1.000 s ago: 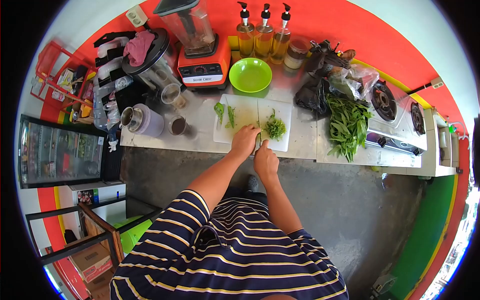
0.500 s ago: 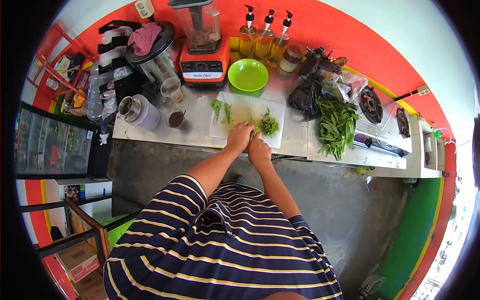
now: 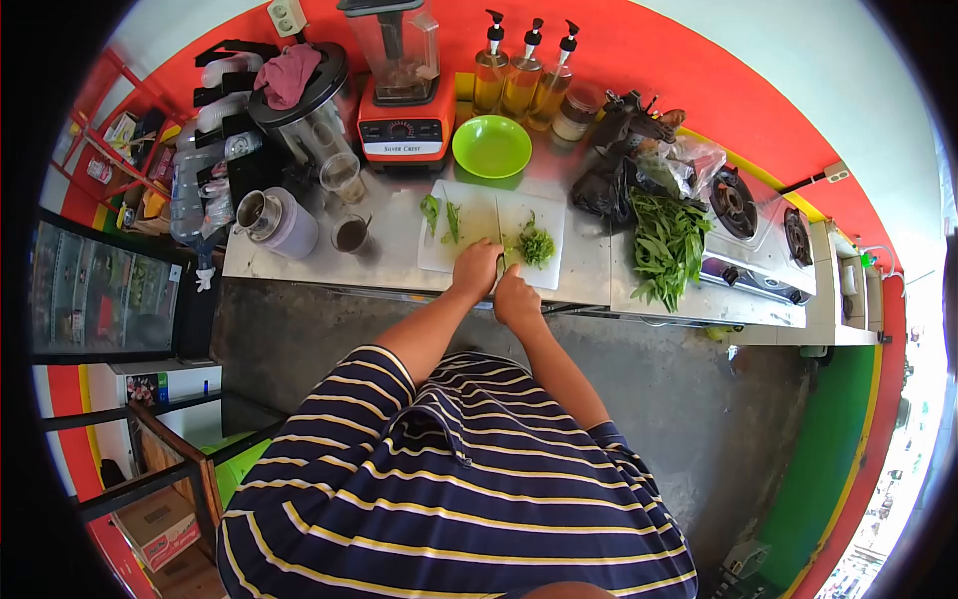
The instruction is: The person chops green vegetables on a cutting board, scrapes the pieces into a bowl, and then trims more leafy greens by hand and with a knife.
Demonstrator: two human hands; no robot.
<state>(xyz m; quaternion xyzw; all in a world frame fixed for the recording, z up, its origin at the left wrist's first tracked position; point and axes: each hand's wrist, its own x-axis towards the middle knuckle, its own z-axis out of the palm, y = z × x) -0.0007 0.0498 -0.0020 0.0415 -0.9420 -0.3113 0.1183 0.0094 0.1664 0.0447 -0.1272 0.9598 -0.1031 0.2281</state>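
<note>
On a white cutting board [image 3: 479, 200] at the counter's front edge, both hands are close together. My right hand [image 3: 517, 298] is closed round the handle of a knife [image 3: 500, 222], whose thin blade points away across the board. Just left of the blade, my left hand [image 3: 478, 266] has its fingers bent and pressed down on a green vegetable, mostly hidden under the fingertips. A pile of chopped greens [image 3: 536, 246] lies to the right of the blade. Two longer green pieces rest on the left side: one wide piece [image 3: 429, 211] and one narrow piece [image 3: 454, 221].
Behind the board stand a lime-green bowl [image 3: 492, 147], a red blender [image 3: 403, 130] and several pump bottles [image 3: 522, 78]. At left are a glass [image 3: 352, 236] and a steel-mouthed flask [image 3: 276, 224]. Leafy greens [image 3: 669, 250] and a gas stove [image 3: 748, 245] lie to the right.
The view has shifted slightly. Both hands stay at the near part of the board, with the knife in almost the same place; the chopped pile looks much the same.
</note>
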